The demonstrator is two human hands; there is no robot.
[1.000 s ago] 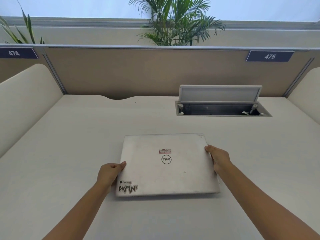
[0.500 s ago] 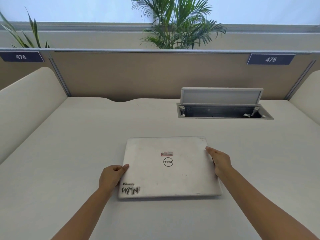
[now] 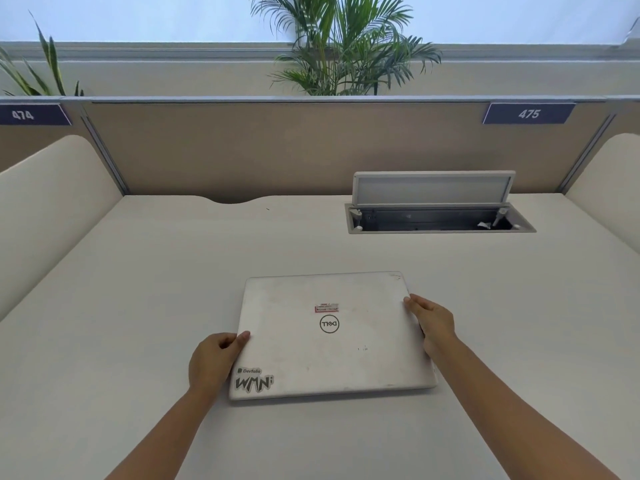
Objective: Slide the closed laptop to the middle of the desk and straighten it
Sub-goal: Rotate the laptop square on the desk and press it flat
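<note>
A closed silver laptop (image 3: 329,337) with stickers on its lid lies flat near the middle of the cream desk (image 3: 138,289), its edges close to square with the desk front. My left hand (image 3: 214,362) grips its left edge near the front corner, thumb on the lid. My right hand (image 3: 433,323) holds the right edge, fingers curled against the side.
An open cable hatch (image 3: 436,220) with a raised lid sits in the desk at the back right. A tan partition (image 3: 277,150) closes the rear, with rounded side panels (image 3: 52,209) left and right. Plants stand behind the partition.
The laptop and both hands have hardly shifted on the desk; the view tilted slightly, and both hands keep their hold on the laptop's sides.
</note>
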